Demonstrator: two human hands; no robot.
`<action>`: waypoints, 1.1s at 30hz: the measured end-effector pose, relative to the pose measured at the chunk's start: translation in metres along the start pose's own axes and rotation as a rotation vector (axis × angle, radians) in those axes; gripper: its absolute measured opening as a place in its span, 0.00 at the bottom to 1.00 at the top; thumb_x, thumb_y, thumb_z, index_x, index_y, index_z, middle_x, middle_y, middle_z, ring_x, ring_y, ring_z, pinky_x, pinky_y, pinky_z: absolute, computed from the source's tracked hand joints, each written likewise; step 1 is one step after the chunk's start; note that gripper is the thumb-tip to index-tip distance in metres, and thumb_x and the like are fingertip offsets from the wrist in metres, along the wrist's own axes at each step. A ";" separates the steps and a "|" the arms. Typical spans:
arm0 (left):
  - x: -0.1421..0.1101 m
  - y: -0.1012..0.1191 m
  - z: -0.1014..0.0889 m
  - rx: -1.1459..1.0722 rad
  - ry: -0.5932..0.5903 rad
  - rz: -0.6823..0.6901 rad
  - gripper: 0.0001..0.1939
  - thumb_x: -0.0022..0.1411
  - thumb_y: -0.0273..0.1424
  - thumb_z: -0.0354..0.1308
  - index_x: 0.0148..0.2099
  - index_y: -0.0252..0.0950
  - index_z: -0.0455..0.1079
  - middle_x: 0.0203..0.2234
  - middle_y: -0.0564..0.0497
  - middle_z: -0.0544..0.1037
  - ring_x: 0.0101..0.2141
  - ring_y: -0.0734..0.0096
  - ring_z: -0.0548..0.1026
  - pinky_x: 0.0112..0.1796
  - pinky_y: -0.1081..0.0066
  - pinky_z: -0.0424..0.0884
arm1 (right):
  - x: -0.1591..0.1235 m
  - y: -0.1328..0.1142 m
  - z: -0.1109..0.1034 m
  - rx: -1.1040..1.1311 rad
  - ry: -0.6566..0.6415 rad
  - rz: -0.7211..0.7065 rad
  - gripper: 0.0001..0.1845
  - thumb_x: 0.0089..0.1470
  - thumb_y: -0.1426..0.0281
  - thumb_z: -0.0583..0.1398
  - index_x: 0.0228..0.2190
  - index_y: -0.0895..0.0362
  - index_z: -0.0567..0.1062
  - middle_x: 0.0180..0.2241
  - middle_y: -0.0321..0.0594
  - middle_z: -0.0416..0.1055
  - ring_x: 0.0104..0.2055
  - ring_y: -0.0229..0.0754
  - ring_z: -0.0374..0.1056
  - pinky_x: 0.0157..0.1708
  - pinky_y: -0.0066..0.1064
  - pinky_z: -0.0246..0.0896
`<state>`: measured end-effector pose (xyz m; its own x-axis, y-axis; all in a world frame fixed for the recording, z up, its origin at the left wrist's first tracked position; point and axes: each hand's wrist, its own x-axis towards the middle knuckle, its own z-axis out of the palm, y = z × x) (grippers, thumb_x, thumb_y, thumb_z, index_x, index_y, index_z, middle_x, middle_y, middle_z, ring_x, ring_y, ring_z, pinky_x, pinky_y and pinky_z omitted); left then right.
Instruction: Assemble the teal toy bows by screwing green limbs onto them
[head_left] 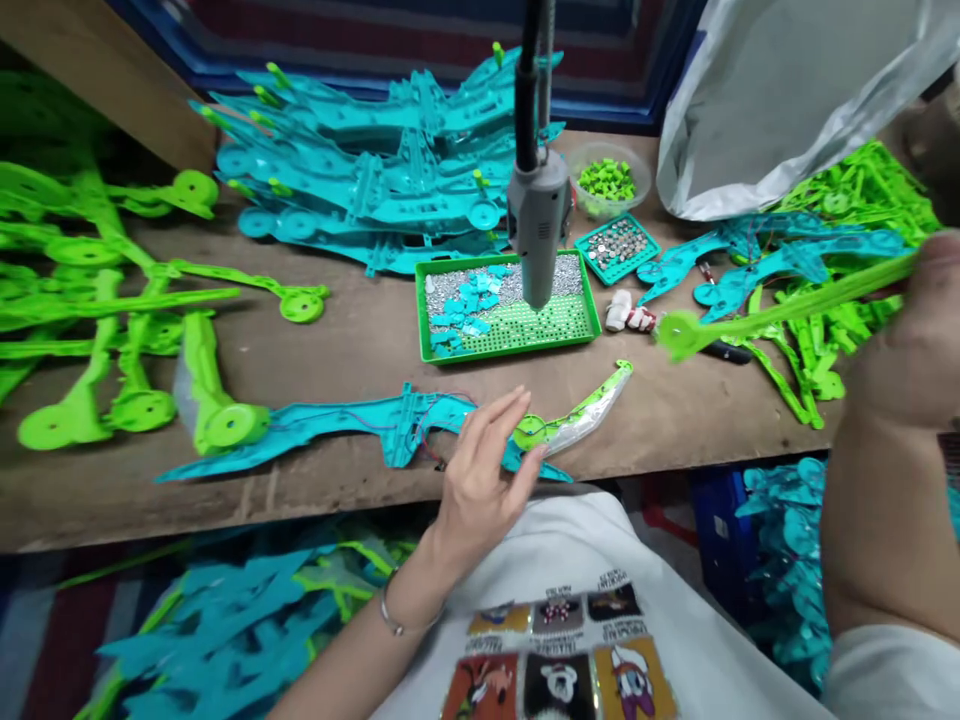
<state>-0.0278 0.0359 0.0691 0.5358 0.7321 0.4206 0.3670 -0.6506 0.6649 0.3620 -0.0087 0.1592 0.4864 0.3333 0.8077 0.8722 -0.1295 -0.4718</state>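
Observation:
My left hand (484, 470) rests with fingers stretched out at the table's front edge, its fingertips on a teal plastic toy shell (352, 428) with thin wires. A green curved piece with a clear strip (581, 412) lies joined at the shell's right end. My right hand (911, 340), close to the camera at the right, is closed round the end of a long green plastic arm (772, 310) that reaches left above the table and ends in a round hub.
A grey electric screwdriver (538, 225) hangs over a green tray (510, 345) of screws and small teal bits. Teal shells (375, 170) are stacked behind, green arms (90, 300) lie left, more parts (817, 250) right. A silver bag (772, 100) stands at back right.

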 end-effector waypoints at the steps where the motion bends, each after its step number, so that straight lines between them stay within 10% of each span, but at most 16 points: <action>1: 0.001 0.006 0.001 -0.005 -0.016 -0.013 0.37 0.67 0.37 0.63 0.73 0.42 0.53 0.64 0.39 0.69 0.63 0.50 0.68 0.61 0.47 0.69 | -0.016 -0.013 0.007 0.189 -0.007 0.103 0.26 0.55 0.52 0.67 0.47 0.58 0.78 0.44 0.45 0.75 0.44 0.44 0.74 0.42 0.41 0.69; 4: 0.002 0.020 0.012 -0.059 -0.127 -0.041 0.55 0.60 0.50 0.67 0.76 0.41 0.39 0.70 0.34 0.56 0.68 0.41 0.59 0.62 0.42 0.67 | -0.071 -0.033 0.030 0.559 -0.343 0.683 0.21 0.48 0.57 0.73 0.40 0.55 0.80 0.32 0.36 0.75 0.28 0.33 0.70 0.28 0.30 0.69; 9: 0.000 0.012 0.035 0.014 -0.245 -0.028 0.32 0.67 0.31 0.61 0.70 0.40 0.58 0.62 0.35 0.65 0.60 0.48 0.69 0.59 0.47 0.71 | -0.138 -0.021 0.054 0.628 -0.612 1.133 0.24 0.39 0.56 0.75 0.36 0.55 0.79 0.31 0.36 0.77 0.29 0.37 0.73 0.33 0.32 0.77; 19: -0.007 -0.011 0.038 0.138 -0.227 -0.007 0.20 0.68 0.30 0.59 0.61 0.35 0.70 0.48 0.41 0.76 0.48 0.55 0.72 0.53 0.52 0.71 | -0.147 -0.007 0.069 0.428 -0.952 1.013 0.21 0.43 0.57 0.73 0.35 0.59 0.84 0.32 0.40 0.81 0.28 0.34 0.72 0.29 0.26 0.75; 33: -0.001 -0.014 0.043 0.310 -0.391 -0.019 0.26 0.71 0.40 0.57 0.67 0.41 0.66 0.51 0.40 0.73 0.50 0.51 0.67 0.49 0.53 0.65 | -0.141 -0.003 0.074 0.450 -0.997 1.027 0.20 0.40 0.59 0.77 0.32 0.60 0.85 0.31 0.41 0.81 0.28 0.35 0.74 0.30 0.25 0.77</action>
<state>-0.0011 0.0355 0.0331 0.7503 0.6523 0.1080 0.5562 -0.7110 0.4303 0.2868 0.0141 0.0206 0.4635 0.7843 -0.4124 0.0038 -0.4672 -0.8841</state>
